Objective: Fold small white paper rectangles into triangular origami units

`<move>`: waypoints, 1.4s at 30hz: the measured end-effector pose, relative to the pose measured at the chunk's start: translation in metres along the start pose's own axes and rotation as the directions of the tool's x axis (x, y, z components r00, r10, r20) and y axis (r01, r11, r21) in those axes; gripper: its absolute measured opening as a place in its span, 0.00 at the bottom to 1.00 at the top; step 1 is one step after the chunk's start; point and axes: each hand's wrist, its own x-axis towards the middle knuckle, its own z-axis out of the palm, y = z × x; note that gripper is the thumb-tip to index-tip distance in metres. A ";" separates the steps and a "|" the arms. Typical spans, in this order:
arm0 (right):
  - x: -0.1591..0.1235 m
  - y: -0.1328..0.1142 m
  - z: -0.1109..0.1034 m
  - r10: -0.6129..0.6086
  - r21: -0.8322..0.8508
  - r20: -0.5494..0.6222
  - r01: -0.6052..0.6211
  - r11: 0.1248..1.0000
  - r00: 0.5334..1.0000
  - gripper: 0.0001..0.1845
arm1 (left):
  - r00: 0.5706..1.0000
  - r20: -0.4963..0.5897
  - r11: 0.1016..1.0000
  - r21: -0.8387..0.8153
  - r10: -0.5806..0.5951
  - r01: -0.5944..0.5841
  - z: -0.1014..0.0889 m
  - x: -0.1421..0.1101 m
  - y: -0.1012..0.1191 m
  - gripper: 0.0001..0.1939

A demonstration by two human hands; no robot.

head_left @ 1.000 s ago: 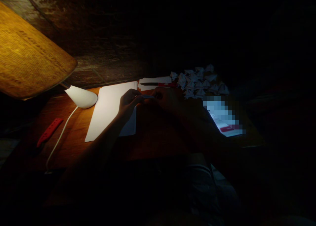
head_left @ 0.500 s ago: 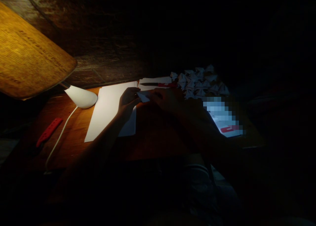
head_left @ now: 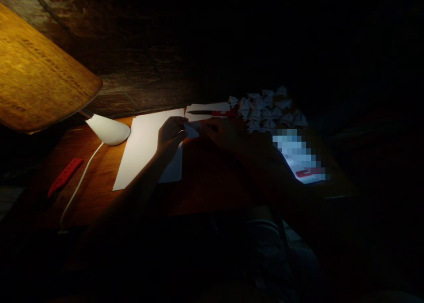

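Between my hands is a small folded piece of white paper, held over the dark part of the table. My left hand pinches its left side, above the edge of a stack of white sheets. At the paper's right side my right hand has its fingers closed on it, though deep shadow blurs them. Just beyond the hands lies a knife with a red handle and dark blade, resting by smaller cut papers. Several folded paper pieces are heaped to the right.
A lamp with a yellow shade and white base stands at the left, its white cord trailing to the front edge. Left of the cord lies a red-handled object. A lit phone rests on the wooden table at right.
The folded paper has tilted slightly and looks darker, its lower tip shifted a little left. My left hand has moved slightly left; both hands keep their hold.
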 end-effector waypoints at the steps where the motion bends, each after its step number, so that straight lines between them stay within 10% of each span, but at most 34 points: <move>1: 0.000 0.000 0.000 0.000 -0.005 -0.002 0.000 1.000 1.000 0.09 | 1.000 -0.007 1.000 0.003 -0.002 0.002 0.000 0.000 0.002 0.18; 11: -0.002 -0.001 -0.001 0.024 0.056 0.056 -0.027 0.998 0.998 0.02 | 0.997 -0.077 1.000 0.015 0.007 -0.006 0.003 0.001 0.013 0.13; 20: 0.008 0.014 0.010 0.244 0.431 0.098 -0.262 0.863 0.965 0.09 | 0.992 -0.020 0.987 0.109 0.123 -0.120 0.002 0.003 0.012 0.08; 32: 0.002 -0.001 -0.003 0.135 0.382 0.128 -0.175 0.908 0.983 0.22 | 0.997 0.063 0.991 -0.131 -0.033 0.041 0.003 0.001 0.012 0.15; 42: 0.002 0.005 0.004 0.031 0.320 0.184 -0.090 0.943 0.982 0.25 | 0.964 0.217 0.986 -0.019 -0.155 0.163 0.009 -0.001 0.007 0.17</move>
